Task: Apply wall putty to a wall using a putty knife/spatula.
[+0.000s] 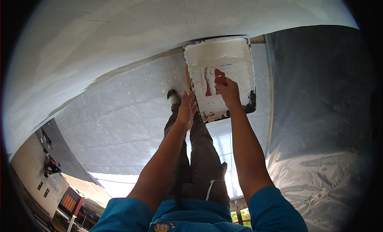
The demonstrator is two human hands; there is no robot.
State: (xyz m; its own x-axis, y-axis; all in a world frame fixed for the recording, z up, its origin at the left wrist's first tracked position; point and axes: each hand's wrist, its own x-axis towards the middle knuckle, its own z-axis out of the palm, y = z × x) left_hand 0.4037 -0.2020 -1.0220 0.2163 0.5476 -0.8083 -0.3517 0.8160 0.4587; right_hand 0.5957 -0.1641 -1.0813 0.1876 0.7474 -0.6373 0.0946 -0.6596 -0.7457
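My right hand [228, 93] grips a red flat scraper [220, 76] smeared with white, over a shallow tray [221, 52]. White paste coats the tray, whose black edge shows at the lower right corner. Just left of the scraper lies a dark red strip [207, 83], partly covered in white; whether it belongs to the same tool I cannot tell. Beside the tray's left edge, my left hand [186, 110] has its fingers stretched out and holds nothing. Whether it touches the tray is unclear. A thin yellow-brown strip [188, 78] runs along that edge.
A pale, smooth wall [131, 28] curves across the top. Grey floor tiles [131, 112] carry white specks. To the right stands a dark grey surface [315, 92] with crinkled plastic sheeting [319, 180] below it. My shoe [173, 97] is left of the tray.
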